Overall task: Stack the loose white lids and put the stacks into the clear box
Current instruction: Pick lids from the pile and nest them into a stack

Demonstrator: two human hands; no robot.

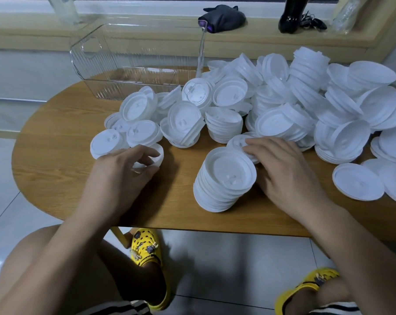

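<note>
Left hand (122,171) grips a lid (157,153), 9 o'clock of the stack (224,180). Right hand (283,171) rests flat, fingers straight, on a second lid (238,140) at 1 o'clock.

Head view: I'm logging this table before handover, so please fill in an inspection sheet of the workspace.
Surface: wooden table, rounded end.
Job's things: clear box at the back, no lids seen inside; lid pile across the right; neat stack near the front edge.
Clutter: dark pouch and dark bottle on the window sill.
Hands: left hand grips a white lid; right hand rests on a loose lid beside the neat stack.
Cables: nothing seen.
Surroundings: tiled floor, yellow clogs.
</note>
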